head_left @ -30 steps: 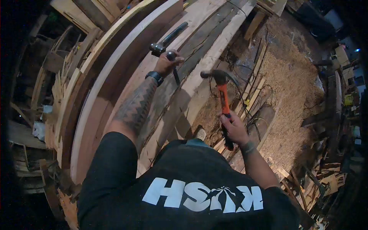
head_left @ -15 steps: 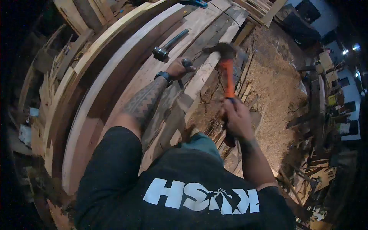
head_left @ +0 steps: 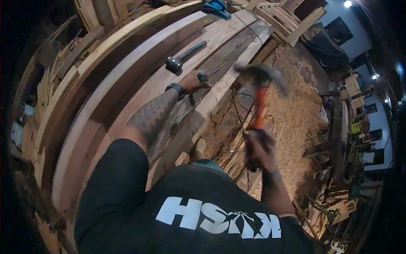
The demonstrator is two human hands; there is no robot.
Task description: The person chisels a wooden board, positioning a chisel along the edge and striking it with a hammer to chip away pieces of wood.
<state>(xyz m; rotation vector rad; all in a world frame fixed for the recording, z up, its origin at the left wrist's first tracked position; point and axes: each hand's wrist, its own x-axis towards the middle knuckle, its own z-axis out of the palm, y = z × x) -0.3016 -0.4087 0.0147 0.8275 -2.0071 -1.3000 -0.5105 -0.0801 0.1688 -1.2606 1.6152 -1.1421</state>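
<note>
My left hand (head_left: 195,83), with a dark watch at its wrist, is wrapped round an upright dark tool (head_left: 202,76) whose round top shows above the fist. The tool's lower end points down at a dark, rough plank (head_left: 186,111). My right hand (head_left: 261,148) grips the handle of an orange claw hammer (head_left: 261,101), raised to the right of the tool. The hammer's head is blurred by motion and touches nothing that I can make out. Just beyond my left hand, a mallet-like tool (head_left: 174,64) with a metallic head lies on a pale board.
Long curved boards (head_left: 122,63) stand on edge at the left. At the far end of the planks sits a blue tool (head_left: 217,8). Sawdust (head_left: 296,110) covers the floor at the right, with cables and thin wood strips beside the planks. Wood scraps (head_left: 338,207) lie lower right.
The hammer has swung and shifted right in my right hand, now more blurred. My left hand still holds the upright tool. The camera view has shifted, bringing more of the far end into sight.
</note>
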